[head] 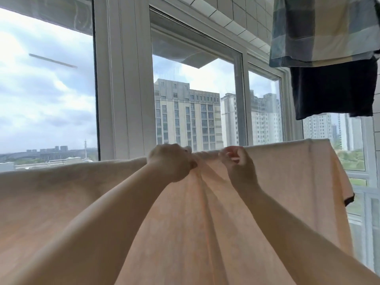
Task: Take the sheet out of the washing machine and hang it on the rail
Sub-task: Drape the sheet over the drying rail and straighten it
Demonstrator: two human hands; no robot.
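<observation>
The peach sheet (287,182) is gripped at its top edge by left hand (170,161) and right hand (236,161), fingers curled.

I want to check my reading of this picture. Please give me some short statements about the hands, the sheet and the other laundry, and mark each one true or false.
1. Both hands grip the sheet at its top edge. True: the left hand and the right hand pinch bunched cloth there.
2. The sheet is dark blue. False: it is pale peach.
3. A checked cloth hangs at the upper right, above a dark garment. True.
4. The hands are far apart, at the sheet's two ends. False: they are close together near its middle.
5. The window shows tall buildings. True.
</observation>
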